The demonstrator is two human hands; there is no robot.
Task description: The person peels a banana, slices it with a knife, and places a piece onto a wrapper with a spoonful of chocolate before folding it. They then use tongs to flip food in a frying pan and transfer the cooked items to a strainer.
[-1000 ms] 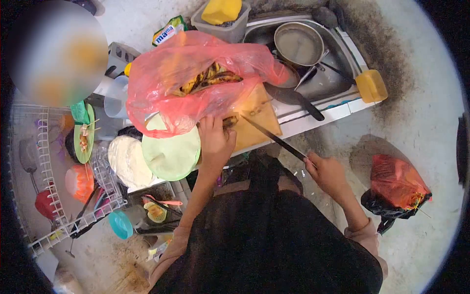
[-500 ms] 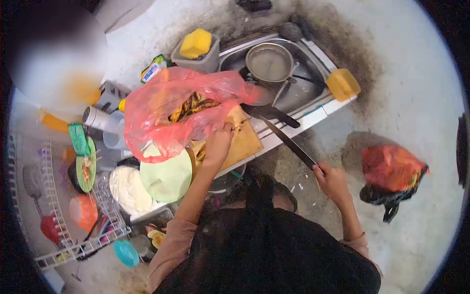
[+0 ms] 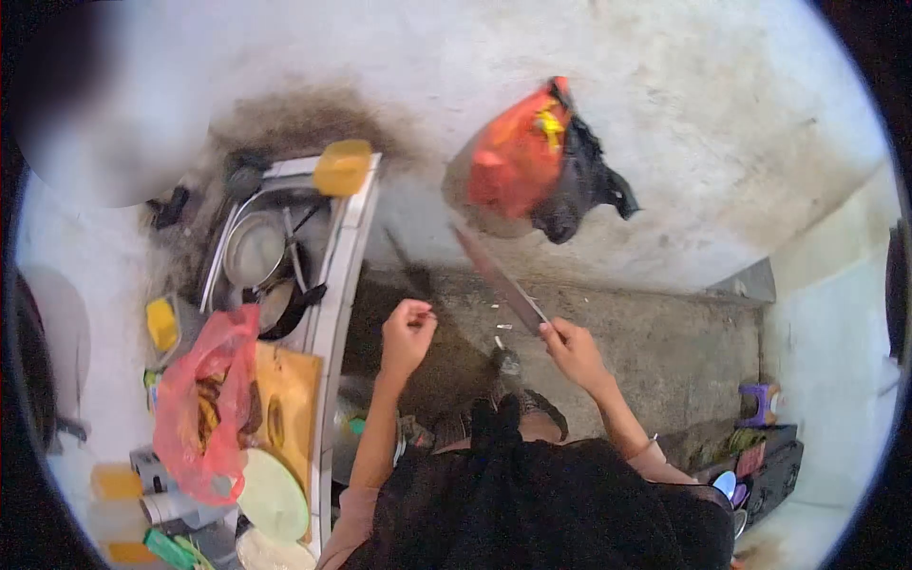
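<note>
My right hand is closed round the handle of a long knife, its blade pointing up and left over the floor. My left hand is in the air just right of the counter edge, its fingers curled together; whatever is in them is too small to make out. On the counter to its left lies a wooden cutting board with a dark-spotted banana or plantain on it. Beside the board, a pink plastic bag holds more dark-spotted yellow fruit.
A red and black plastic bag hangs against the wall ahead. Left of me are the sink with a pan in it, a yellow container on its corner and a pale green plate. A dark crate-like box stands far right.
My view has turned right, so the counter now sits at the left. My left hand has left the cutting board and come over the floor. The knife stays in my right hand.
</note>
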